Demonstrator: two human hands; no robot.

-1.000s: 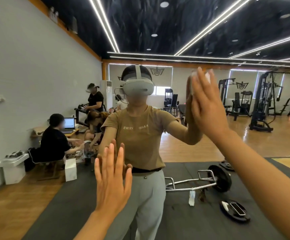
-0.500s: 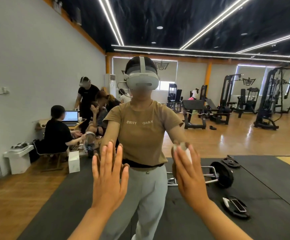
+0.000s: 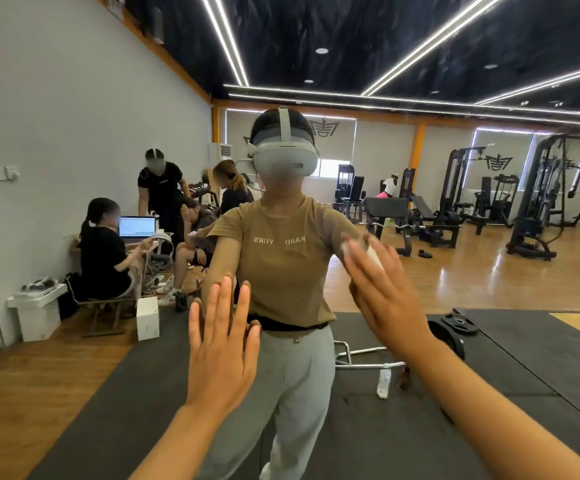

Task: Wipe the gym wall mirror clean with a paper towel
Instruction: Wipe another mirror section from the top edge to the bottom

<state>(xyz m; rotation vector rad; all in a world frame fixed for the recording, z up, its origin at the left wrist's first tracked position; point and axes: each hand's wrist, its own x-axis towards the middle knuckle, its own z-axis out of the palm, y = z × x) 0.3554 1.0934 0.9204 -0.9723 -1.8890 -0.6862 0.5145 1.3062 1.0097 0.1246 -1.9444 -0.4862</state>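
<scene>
Head view: mirror (image 3: 73, 98) fills the whole frame, reflecting a gym. Left hand (image 3: 221, 351) flat against the glass low centre, fingers straight and spread, holding nothing. Right hand (image 3: 385, 289) higher and to the right, fingers straight, palm pressing a white paper towel (image 3: 373, 253) onto the mirror; towel mostly hidden behind the hand, only a white edge shows past the fingertips, blurred. Both forearms reach in from the bottom edge. Reflection shows the person in a tan t-shirt (image 3: 281, 258), grey trousers and a white headset (image 3: 286, 161), arms out to meet the hands. Reflected at left: seated person at an open laptop (image 3: 137, 226), others around, white boxes on the wood floor. Reflected at right: weight machines (image 3: 538, 195), bench. Dark floor mat (image 3: 524, 358) under the person, with a barbell frame, weight plates and a lying bottle (image 3: 383, 382) on it
</scene>
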